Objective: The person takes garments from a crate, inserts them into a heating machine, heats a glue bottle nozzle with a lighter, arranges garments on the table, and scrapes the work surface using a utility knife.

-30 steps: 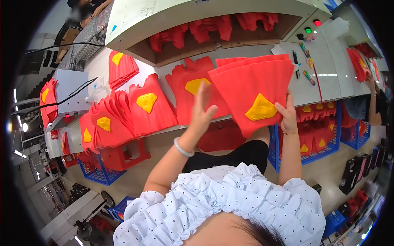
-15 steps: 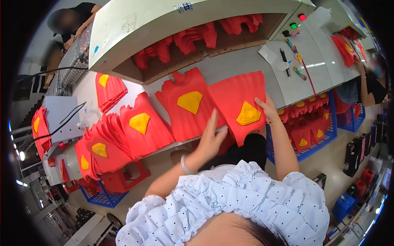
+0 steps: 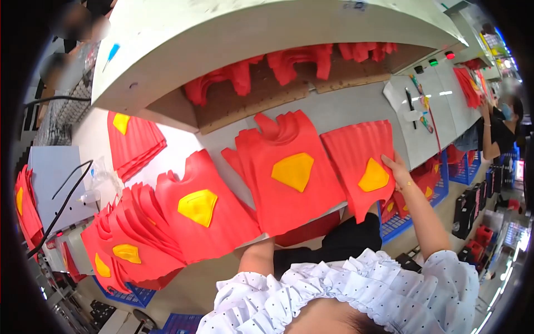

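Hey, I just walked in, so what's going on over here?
A person's right hand holds the edge of a red stack with a yellow patch. The left forearm reaches to the front of the neighbouring red pile, which hides the left hand. More red pieces lie along the bench, and others show inside the pale housing.

The person wears a ruffled white top (image 3: 361, 283) with dark dots, black bottoms (image 3: 356, 239).
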The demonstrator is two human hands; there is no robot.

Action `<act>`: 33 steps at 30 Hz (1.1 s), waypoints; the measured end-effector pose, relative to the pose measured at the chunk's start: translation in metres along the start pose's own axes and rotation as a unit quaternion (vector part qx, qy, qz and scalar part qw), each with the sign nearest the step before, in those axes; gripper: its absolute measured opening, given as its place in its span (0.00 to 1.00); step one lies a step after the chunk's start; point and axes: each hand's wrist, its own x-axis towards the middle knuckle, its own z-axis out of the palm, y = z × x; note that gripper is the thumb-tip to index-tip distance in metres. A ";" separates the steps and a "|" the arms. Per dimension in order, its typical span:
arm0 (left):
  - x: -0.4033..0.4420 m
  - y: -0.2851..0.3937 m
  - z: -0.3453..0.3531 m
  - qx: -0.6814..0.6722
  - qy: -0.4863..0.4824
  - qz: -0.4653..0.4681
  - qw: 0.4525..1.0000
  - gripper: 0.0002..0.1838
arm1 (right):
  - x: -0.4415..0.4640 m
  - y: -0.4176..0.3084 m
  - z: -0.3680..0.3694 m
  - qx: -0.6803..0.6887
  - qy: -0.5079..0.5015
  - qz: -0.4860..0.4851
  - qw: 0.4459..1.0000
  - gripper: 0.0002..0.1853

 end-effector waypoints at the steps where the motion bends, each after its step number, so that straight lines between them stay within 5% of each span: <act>1: -0.008 -0.003 -0.001 -0.002 -0.009 -0.006 1.000 0.27 | -0.002 -0.003 0.002 0.006 -0.011 0.010 1.000 0.29; 17: -0.014 -0.049 0.025 0.104 -0.155 0.053 0.981 0.28 | 0.002 -0.015 0.007 0.057 -0.002 0.037 0.998 0.32; 24: -0.020 -0.060 0.060 0.151 -0.180 0.008 0.972 0.29 | -0.016 -0.001 -0.019 0.188 -0.165 -0.022 0.968 0.41; 28: -0.049 -0.025 0.037 0.168 -0.158 -0.037 0.972 0.27 | -0.025 0.015 -0.026 0.185 -0.200 -0.076 0.959 0.43; 32: -0.079 0.092 -0.066 -0.043 -0.337 0.032 0.940 0.21 | -0.022 0.012 -0.028 0.151 -0.200 -0.135 0.959 0.42; 33: -0.074 0.130 -0.102 -0.037 -0.317 0.033 0.947 0.20 | -0.021 0.011 -0.029 0.130 -0.192 -0.154 0.961 0.42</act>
